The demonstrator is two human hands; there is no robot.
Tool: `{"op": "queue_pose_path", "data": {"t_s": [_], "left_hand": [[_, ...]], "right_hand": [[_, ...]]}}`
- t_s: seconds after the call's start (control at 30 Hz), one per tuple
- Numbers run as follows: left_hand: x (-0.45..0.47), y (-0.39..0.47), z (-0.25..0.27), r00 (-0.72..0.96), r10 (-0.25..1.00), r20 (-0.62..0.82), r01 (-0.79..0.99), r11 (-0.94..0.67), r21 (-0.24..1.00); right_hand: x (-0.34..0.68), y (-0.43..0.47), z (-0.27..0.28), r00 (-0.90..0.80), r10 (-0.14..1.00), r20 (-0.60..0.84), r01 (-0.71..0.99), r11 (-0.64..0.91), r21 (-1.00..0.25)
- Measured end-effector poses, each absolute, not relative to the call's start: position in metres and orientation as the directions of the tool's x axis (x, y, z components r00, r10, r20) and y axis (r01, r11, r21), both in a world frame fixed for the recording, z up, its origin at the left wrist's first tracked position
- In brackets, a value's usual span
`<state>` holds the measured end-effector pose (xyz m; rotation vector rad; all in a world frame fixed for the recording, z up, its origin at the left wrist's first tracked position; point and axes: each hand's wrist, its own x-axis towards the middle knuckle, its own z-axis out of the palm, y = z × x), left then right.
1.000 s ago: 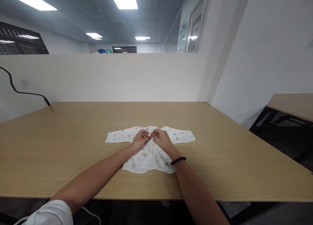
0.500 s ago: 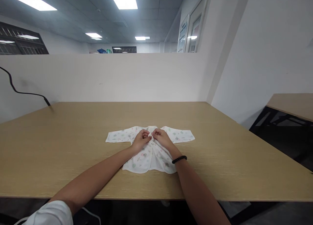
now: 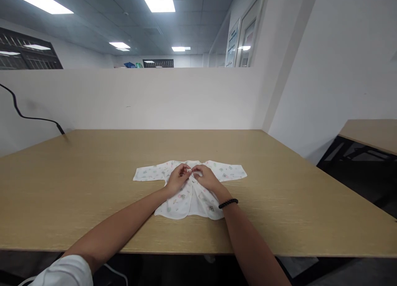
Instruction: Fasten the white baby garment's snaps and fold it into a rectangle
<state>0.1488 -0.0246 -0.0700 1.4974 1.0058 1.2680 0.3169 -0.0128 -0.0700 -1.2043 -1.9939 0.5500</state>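
Observation:
A small white baby shirt (image 3: 181, 201) with a pale printed pattern lies on the wooden table, sleeves spread to both sides and hem toward me. My left hand (image 3: 178, 179) is closed in a pinch on the cloth at the upper front, just below the collar. Beside it, my right hand (image 3: 204, 177) pinches the same front edge, fingertips almost meeting those of the left. The fabric bunches slightly between them. Whether a button or snap sits under the fingertips is too small to tell. A black beaded bracelet (image 3: 228, 203) circles my right wrist.
The wooden table (image 3: 93, 162) reaches back to a low white partition (image 3: 167, 97). A black cable (image 3: 37, 119) runs down to the table's far left corner. At the right, beyond a white wall, stands another table (image 3: 372, 133).
My right fingers have shifted slightly at the shirt's front, with the thumb now farther from the left hand. The cloth between the hands sits a little differently; the shirt stays in place.

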Motion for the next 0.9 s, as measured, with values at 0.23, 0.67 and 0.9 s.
{"op": "queue_pose_path", "data": {"t_s": [0.23,0.67,0.9], "left_hand": [[0.130,-0.021,-0.075,0.328,0.890,0.316,0.461,-0.443,0.769],[0.129,-0.034,-0.063,0.407,0.848,0.339,0.675,-0.529,0.514],[0.135,-0.040,-0.060,0.525,0.773,0.357,0.680,-0.633,0.371]], "right_hand": [[0.330,-0.021,-0.085,-0.244,0.931,0.272,0.901,0.322,-0.291],[0.331,-0.023,-0.057,-0.308,0.888,0.342,0.808,0.434,-0.399],[0.321,-0.034,-0.052,-0.345,0.916,0.206,0.813,0.401,-0.421]]}}
